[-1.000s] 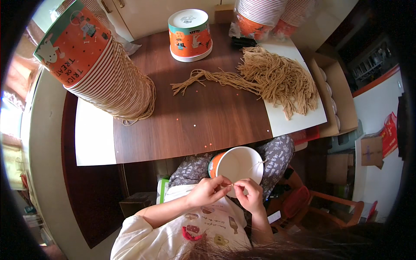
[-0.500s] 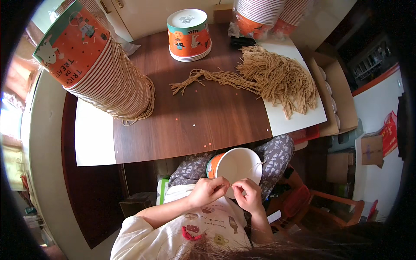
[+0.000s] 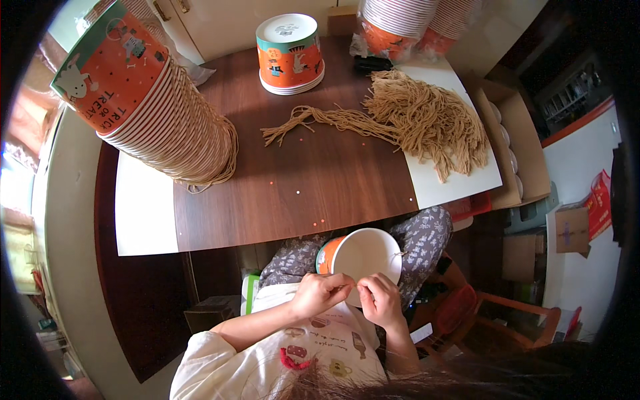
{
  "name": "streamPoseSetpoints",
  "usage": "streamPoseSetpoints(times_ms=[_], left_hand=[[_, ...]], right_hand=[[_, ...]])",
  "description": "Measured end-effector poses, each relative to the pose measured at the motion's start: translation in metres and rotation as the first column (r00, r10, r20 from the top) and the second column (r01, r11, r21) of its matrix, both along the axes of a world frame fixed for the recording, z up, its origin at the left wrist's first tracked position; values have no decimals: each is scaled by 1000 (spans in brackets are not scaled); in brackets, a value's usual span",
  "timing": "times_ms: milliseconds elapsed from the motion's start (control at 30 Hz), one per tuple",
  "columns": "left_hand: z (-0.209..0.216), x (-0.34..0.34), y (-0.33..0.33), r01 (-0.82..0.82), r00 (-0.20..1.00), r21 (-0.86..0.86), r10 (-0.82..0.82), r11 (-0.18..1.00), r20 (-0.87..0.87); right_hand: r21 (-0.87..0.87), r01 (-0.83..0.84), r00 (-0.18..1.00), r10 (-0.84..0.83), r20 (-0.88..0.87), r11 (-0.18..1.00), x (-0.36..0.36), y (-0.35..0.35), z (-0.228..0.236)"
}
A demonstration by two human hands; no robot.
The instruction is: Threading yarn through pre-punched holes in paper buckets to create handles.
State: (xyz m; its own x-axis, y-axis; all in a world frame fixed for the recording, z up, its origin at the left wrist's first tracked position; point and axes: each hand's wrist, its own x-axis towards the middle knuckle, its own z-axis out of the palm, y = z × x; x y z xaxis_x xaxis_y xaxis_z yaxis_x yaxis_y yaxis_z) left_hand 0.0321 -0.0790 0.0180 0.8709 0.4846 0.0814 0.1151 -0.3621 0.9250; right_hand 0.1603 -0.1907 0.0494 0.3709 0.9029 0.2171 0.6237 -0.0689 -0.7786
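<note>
An orange and green paper bucket [image 3: 367,257] rests between my thighs, its white inside tilted up toward me. In front of its near rim my left hand [image 3: 323,294] and my right hand [image 3: 380,298] meet, fingertips almost touching. Both are closed in a pinch. Whatever lies between the fingers is too small to make out. A short end of cord [image 3: 399,253] shows at the bucket's right rim. On the table's right side lies a heap of tan cords [image 3: 430,120], with a loose bundle trailing left from it.
A tall leaning stack of nested buckets [image 3: 167,127], cords hanging along it, stands on the left of the brown table [image 3: 260,213]. An upside-down bucket stack [image 3: 290,60] is at the back. Wrapped buckets [image 3: 397,23] stand back right, beside a cardboard box [image 3: 530,153]. A wooden chair [image 3: 513,310] is lower right.
My right hand has turned slightly inward, its fingers drawn closer together. The bucket on my lap has shifted a little left and down. Things on the table stay put.
</note>
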Motion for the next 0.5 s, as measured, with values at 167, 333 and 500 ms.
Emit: streamPoseSetpoints(times_ms=[167, 333, 500], left_hand=[[1, 1, 0, 14, 1000, 81, -16, 997, 19], [3, 1, 5, 40, 999, 87, -43, 995, 34], [12, 0, 8, 62, 998, -5, -62, 998, -15]], right_hand=[[-54, -20, 987, 11, -162, 998, 1, -3, 0], [-160, -56, 927, -8, -376, 986, 0, -8, -4], [-139, 19, 940, -65, -334, 990, 0, -7, -2]])
